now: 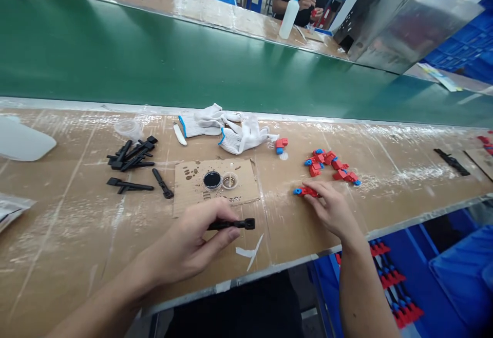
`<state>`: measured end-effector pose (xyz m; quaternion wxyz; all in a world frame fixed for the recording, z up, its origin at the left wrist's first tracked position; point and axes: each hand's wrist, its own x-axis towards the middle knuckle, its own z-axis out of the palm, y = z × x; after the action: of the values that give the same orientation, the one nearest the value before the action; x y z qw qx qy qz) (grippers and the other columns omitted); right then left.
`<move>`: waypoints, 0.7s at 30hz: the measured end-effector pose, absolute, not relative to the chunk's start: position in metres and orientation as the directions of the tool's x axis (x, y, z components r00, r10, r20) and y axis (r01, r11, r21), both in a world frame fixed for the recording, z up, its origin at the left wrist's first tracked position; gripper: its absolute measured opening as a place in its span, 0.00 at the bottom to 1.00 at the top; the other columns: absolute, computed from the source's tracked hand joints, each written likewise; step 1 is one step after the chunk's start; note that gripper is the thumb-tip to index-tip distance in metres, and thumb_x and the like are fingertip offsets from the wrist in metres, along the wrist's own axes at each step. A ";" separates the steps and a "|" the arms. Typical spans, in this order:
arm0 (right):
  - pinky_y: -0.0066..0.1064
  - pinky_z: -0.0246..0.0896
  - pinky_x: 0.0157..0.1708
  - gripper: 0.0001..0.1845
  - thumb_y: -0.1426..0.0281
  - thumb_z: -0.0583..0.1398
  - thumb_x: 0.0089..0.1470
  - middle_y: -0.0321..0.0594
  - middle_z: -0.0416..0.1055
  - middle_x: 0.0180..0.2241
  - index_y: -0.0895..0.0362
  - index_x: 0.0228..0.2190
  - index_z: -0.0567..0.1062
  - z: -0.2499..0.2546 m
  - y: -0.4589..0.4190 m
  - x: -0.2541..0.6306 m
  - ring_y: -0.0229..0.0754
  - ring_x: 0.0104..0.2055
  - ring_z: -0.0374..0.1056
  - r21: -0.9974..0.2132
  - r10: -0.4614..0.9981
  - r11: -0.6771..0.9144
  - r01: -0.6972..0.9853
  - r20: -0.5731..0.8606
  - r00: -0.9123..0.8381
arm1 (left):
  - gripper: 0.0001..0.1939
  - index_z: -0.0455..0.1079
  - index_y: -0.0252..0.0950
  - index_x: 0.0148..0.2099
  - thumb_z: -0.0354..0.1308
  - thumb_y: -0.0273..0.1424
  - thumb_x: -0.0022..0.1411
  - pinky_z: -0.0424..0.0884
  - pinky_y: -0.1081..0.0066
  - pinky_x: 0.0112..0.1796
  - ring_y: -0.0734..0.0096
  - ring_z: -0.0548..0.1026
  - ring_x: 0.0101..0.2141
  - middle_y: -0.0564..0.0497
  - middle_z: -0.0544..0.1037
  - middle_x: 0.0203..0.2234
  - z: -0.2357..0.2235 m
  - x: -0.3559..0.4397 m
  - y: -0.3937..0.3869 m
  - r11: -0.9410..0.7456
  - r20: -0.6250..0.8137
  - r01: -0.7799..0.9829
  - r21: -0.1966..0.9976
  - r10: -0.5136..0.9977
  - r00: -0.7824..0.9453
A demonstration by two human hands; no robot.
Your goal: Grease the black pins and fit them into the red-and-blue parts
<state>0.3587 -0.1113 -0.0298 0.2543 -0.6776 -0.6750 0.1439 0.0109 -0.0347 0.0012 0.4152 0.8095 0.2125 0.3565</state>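
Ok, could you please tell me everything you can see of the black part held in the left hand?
The black plastic part is a slim, elongated piece with a matte look and a wider, squared head at its far end. The left hand grips it between thumb and fingers, hiding its near end. It lies roughly level, pointing away from the hand, over the lower edge of a cardboard sheet. Whether it touches the cardboard cannot be told. It looks intact and clean.

Bench [57, 225]: gloves [204, 125], blk parts [127, 155], red parts [327, 161]
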 end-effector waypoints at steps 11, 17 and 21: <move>0.28 0.72 0.29 0.10 0.69 0.64 0.61 0.39 0.71 0.38 0.51 0.45 0.74 -0.015 -0.161 0.275 0.38 0.34 0.72 -0.965 0.960 0.151 0.213 0.195 0.201 | 0.09 0.64 0.38 0.51 0.49 0.24 0.71 0.74 0.69 0.39 0.69 0.76 0.38 0.48 0.76 0.40 -0.008 0.025 -0.047 -0.467 0.304 0.030 0.884 0.622 0.722; 0.37 0.74 0.35 0.18 0.61 0.62 0.63 0.40 0.75 0.34 0.54 0.51 0.75 -0.038 -0.136 0.295 0.42 0.33 0.73 -0.765 0.982 -0.091 0.637 0.038 0.186 | 0.13 0.64 0.39 0.54 0.53 0.23 0.70 0.76 0.67 0.42 0.67 0.77 0.42 0.47 0.78 0.43 -0.004 0.024 -0.048 -0.461 0.304 0.016 0.887 0.611 0.731; 0.53 0.68 0.53 0.19 0.59 0.62 0.61 0.49 0.75 0.48 0.53 0.51 0.78 -0.041 -0.128 0.305 0.54 0.52 0.71 -0.544 0.964 0.011 0.839 0.230 0.137 | 0.11 0.67 0.38 0.53 0.54 0.25 0.70 0.75 0.67 0.41 0.67 0.78 0.40 0.47 0.79 0.41 -0.002 0.023 -0.050 -0.422 0.287 -0.012 0.906 0.594 0.752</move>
<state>0.3049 -0.1276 -0.0415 0.2919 -0.6951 -0.6483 0.1067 0.0232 -0.0498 -0.0017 0.5047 0.7882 0.1845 0.3000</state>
